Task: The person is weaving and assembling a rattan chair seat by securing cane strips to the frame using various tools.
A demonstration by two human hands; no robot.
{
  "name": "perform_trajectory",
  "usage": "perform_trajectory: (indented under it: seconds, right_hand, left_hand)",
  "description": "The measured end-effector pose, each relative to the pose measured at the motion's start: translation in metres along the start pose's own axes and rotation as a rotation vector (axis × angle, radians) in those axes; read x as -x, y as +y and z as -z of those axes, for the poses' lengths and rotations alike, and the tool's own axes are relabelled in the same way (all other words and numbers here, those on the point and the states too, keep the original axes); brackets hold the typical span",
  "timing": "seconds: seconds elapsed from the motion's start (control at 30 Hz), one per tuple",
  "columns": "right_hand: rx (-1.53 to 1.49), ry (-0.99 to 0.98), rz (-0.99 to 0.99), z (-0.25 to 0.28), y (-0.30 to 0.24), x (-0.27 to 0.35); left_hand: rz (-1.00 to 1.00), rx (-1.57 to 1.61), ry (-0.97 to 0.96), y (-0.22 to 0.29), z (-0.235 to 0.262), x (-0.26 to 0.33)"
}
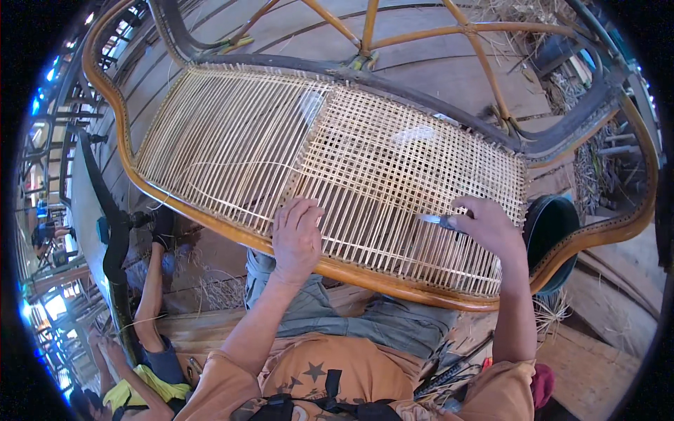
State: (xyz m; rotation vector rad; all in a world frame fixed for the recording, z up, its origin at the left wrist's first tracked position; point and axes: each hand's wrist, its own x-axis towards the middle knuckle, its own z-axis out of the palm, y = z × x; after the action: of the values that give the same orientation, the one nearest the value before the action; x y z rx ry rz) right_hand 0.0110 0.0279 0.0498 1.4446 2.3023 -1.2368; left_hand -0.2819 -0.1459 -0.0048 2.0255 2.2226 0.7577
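A curved rattan seat frame (232,235) lies across my lap, strung with pale cane strands (225,140). The right part of the seat holds an open checked weave (414,151); its near part and the left part show mostly one-way strands. My left hand (298,237) rests at the near end of the middle divider, its fingers bent together over the strands; what they grip, if anything, is hidden. In my right hand (491,226) is a small knife (437,219), its short shiny blade pointing left at the edge of the weave. A loose strand (239,164) curves over the left part.
Bent rattan poles (368,31) rise from the far side of the frame. A dark green bucket (551,235) stands under the right end. Cane scraps (225,288) litter the wooden floor. At the lower left sits another person in a yellow top (158,389).
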Motion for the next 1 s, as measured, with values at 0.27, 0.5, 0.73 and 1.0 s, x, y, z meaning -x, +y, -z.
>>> perform_trajectory:
  seconds: [0.27, 0.5, 0.73, 1.0]
  right_hand:
    - [-0.129, -0.05, -0.033, 0.004, 0.004, 0.01]
    - [-0.179, -0.022, 0.01, -0.006, -0.001, 0.013]
    - [-0.18, 0.063, 0.138, -0.031, -0.024, -0.009]
    - [-0.283, 0.074, 0.021, -0.061, -0.019, -0.024]
  left_hand:
    - [-0.005, -0.033, -0.018, 0.0, 0.0, 0.001]
    - [0.064, -0.019, -0.072, 0.01, 0.003, -0.009]
    - [0.1, -0.086, -0.179, 0.036, -0.014, -0.038]
    - [0.166, -0.099, -0.34, 0.043, -0.045, -0.045]
